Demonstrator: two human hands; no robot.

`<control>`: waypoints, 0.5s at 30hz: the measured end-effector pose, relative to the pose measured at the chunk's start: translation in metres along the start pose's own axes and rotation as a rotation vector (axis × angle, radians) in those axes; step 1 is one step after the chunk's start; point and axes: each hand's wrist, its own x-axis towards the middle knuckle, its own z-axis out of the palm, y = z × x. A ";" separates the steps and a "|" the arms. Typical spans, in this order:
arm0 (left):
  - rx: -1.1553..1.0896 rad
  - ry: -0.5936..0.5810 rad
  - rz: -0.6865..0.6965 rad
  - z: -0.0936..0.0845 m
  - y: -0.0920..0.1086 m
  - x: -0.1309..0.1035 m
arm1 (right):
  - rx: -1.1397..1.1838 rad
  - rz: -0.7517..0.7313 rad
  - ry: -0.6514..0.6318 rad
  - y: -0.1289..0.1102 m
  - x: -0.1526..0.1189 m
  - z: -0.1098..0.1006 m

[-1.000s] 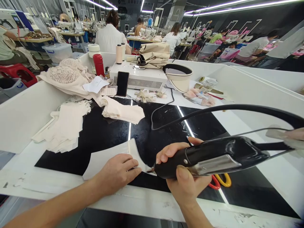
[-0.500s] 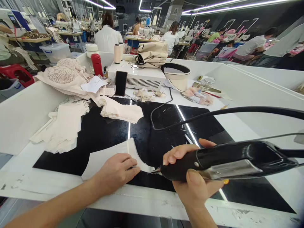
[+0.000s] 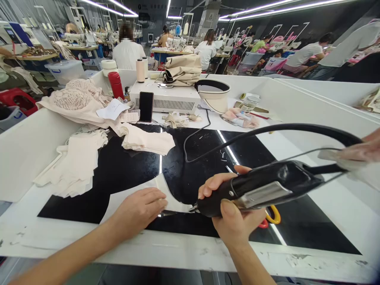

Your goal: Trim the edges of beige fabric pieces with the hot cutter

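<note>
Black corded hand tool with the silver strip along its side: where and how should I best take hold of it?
The black corded hand tool is likely best gripped around its rounded front body, from the near side, as the right hand does: that part narrows, the pointed metal tip points left, and the black cable leaves the rear.

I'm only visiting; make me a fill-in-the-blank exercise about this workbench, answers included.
The person's ____ hand grips the corded tool.
The other hand rests on a pale flat piece, which lies on a ____ panel.
The tall bottle left of the phone is ____.
Below the tool, one handle loop is red, the other ____.

Missing words: right; black; red; yellow.
</note>
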 end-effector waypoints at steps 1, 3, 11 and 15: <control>0.025 -0.013 0.001 -0.004 -0.004 -0.001 | -0.007 0.001 0.001 0.001 0.002 -0.002; 0.084 -0.045 0.013 -0.010 -0.012 -0.005 | -0.013 0.006 0.018 0.002 0.007 -0.005; 0.061 -0.287 -0.194 -0.021 0.009 -0.008 | 0.067 0.015 0.026 0.004 0.007 0.003; -0.057 -0.543 -0.398 -0.029 0.020 0.008 | 0.101 0.014 0.018 0.011 0.006 0.009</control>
